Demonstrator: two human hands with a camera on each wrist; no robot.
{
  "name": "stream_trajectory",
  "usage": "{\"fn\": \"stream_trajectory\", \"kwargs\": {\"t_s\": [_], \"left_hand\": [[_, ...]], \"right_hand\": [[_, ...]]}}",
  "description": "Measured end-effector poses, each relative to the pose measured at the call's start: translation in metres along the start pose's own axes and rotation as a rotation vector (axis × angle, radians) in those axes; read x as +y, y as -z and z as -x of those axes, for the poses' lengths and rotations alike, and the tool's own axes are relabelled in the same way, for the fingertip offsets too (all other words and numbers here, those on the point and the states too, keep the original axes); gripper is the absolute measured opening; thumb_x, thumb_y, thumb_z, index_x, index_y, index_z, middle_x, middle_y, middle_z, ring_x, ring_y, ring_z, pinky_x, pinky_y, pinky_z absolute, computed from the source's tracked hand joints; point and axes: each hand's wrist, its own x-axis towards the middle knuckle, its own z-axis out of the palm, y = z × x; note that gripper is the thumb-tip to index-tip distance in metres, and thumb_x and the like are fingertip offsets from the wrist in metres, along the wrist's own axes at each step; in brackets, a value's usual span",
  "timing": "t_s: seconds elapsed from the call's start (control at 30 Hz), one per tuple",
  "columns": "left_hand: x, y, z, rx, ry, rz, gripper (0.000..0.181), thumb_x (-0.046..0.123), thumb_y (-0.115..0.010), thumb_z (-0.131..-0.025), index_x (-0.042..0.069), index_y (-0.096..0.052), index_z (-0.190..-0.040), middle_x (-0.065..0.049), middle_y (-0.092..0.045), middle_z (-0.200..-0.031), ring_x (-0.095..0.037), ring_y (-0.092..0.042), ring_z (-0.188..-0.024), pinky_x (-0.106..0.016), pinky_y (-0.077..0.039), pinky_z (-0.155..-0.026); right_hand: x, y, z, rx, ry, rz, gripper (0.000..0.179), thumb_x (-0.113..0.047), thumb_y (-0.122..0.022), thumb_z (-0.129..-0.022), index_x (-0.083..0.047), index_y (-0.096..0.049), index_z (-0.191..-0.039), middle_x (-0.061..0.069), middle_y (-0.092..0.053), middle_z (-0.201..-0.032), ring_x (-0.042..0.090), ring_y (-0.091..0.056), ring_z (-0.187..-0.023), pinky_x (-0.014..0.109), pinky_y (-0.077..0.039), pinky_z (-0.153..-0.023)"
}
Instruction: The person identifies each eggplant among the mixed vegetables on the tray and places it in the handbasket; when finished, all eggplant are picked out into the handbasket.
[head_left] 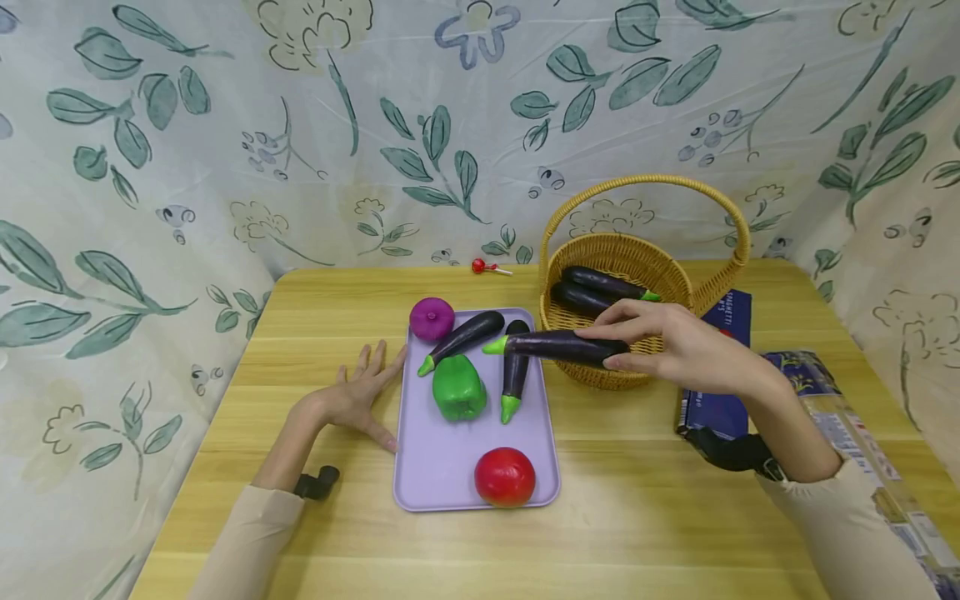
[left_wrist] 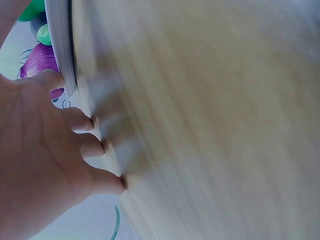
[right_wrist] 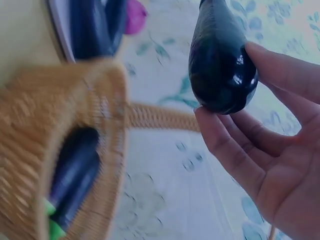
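My right hand (head_left: pixel 663 343) pinches an eggplant (head_left: pixel 558 347) by its thick end, its green stem pointing left over the lilac tray (head_left: pixel 435 483). In the right wrist view the thumb and fingertips press on the glossy end of this eggplant (right_wrist: pixel 225 70). Beneath the stem end lies another eggplant (head_left: pixel 515 375) on the tray, and a third eggplant (head_left: pixel 471 333) slants beside it. My left hand (head_left: pixel 356 400) is spread at the tray's left edge, fingertips on the table. A green bell pepper (head_left: pixel 459 389), a red tomato (head_left: pixel 505 477) and a purple onion (head_left: pixel 432 319) also sit on the tray.
A wicker basket (head_left: pixel 600 377) with a tall handle stands behind my right hand, holding more eggplants (head_left: pixel 592 287). A lollipop (head_left: pixel 480 266) lies at the table's back edge. To the right are a dark blue spaghetti box (head_left: pixel 720 412) and a clear-wrapped package (head_left: pixel 847 433).
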Motion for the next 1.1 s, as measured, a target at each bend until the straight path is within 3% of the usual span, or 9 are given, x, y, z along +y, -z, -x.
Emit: {"fn": "stream_trajectory", "kwargs": {"t_s": [0.27,0.53,0.63,0.73,0.77,0.83,0.93,0.97,1.1], "left_hand": [[0.0,0.0,0.0,0.0,0.0,0.002,0.15,0.055,-0.093,-0.066,0.02,0.013,-0.166,-0.029,0.028,-0.166,-0.051,0.027,-0.154,-0.079,0.014,-0.117],[0.0,0.0,0.001,-0.001,0.005,0.006,0.15,0.055,-0.094,-0.066,0.021,0.013,-0.166,-0.028,0.029,-0.166,-0.05,0.028,-0.154,-0.078,0.015,-0.118],[0.0,0.0,0.001,0.001,0.006,0.012,0.15,0.055,-0.094,-0.066,0.021,0.012,-0.166,-0.028,0.029,-0.166,-0.05,0.028,-0.154,-0.078,0.015,-0.118],[0.001,0.001,0.002,0.002,0.005,0.015,0.15,0.054,-0.094,-0.066,0.021,0.012,-0.166,-0.028,0.029,-0.166,-0.05,0.028,-0.154,-0.078,0.015,-0.117],[0.001,0.001,0.002,0.002,0.006,0.016,0.15,0.054,-0.094,-0.066,0.02,0.012,-0.166,-0.028,0.029,-0.166,-0.05,0.028,-0.154,-0.078,0.016,-0.117],[0.001,0.001,0.002,0.002,0.005,0.016,0.15,0.054,-0.094,-0.066,0.02,0.012,-0.166,-0.029,0.029,-0.166,-0.051,0.028,-0.154,-0.078,0.016,-0.117],[0.002,0.001,0.001,-0.001,0.005,0.015,0.15,0.054,-0.094,-0.066,0.02,0.013,-0.166,-0.029,0.029,-0.166,-0.051,0.028,-0.154,-0.078,0.015,-0.117],[0.002,0.001,0.001,-0.003,0.006,0.015,0.15,0.054,-0.094,-0.066,0.02,0.013,-0.166,-0.029,0.029,-0.166,-0.051,0.028,-0.154,-0.078,0.015,-0.118],[0.002,0.001,0.0,-0.007,0.008,0.008,0.15,0.055,-0.093,-0.066,0.02,0.013,-0.166,-0.028,0.029,-0.166,-0.051,0.028,-0.154,-0.078,0.015,-0.118]], "right_hand": [[0.005,0.044,-0.002,0.097,-0.107,0.054,0.044,-0.014,-0.078,-0.093,-0.032,-0.071,-0.133,-0.003,-0.067,-0.126,0.009,-0.056,-0.094,0.023,-0.046,-0.07],[0.024,0.066,-0.019,0.036,-0.096,0.086,0.043,-0.011,-0.076,-0.094,-0.024,-0.071,-0.135,0.014,-0.065,-0.138,0.008,-0.053,-0.067,0.025,-0.041,-0.053],[0.032,0.07,-0.025,-0.005,-0.124,0.054,0.041,-0.012,-0.075,-0.095,-0.02,-0.071,-0.135,0.022,-0.06,-0.147,0.027,-0.07,-0.097,0.026,-0.039,-0.049],[0.039,0.074,-0.029,-0.046,-0.168,0.041,0.042,-0.012,-0.075,-0.095,-0.018,-0.07,-0.136,0.025,-0.053,-0.153,0.047,-0.044,-0.145,0.027,-0.037,-0.05],[0.042,0.074,-0.03,-0.06,-0.189,0.037,0.042,-0.012,-0.075,-0.094,-0.017,-0.07,-0.136,0.025,-0.052,-0.154,0.046,-0.05,-0.141,0.026,-0.036,-0.05],[0.047,0.075,-0.032,-0.09,-0.24,0.038,0.043,-0.011,-0.075,-0.094,-0.018,-0.07,-0.136,0.025,-0.056,-0.15,0.035,-0.07,-0.099,0.025,-0.034,-0.049],[0.056,0.075,-0.036,-0.122,-0.325,0.042,0.043,-0.012,-0.076,-0.093,-0.018,-0.071,-0.135,0.024,-0.063,-0.14,0.017,-0.036,-0.051,0.025,-0.031,-0.045],[0.059,0.074,-0.037,-0.13,-0.351,0.045,0.042,-0.012,-0.075,-0.093,-0.018,-0.071,-0.135,0.024,-0.064,-0.136,0.014,-0.023,-0.051,0.025,-0.032,-0.045],[0.067,0.071,-0.042,-0.144,-0.41,0.066,0.042,-0.014,-0.075,-0.093,-0.013,-0.07,-0.135,0.028,-0.062,-0.133,0.016,-0.044,-0.061,0.029,-0.038,-0.051]]}}
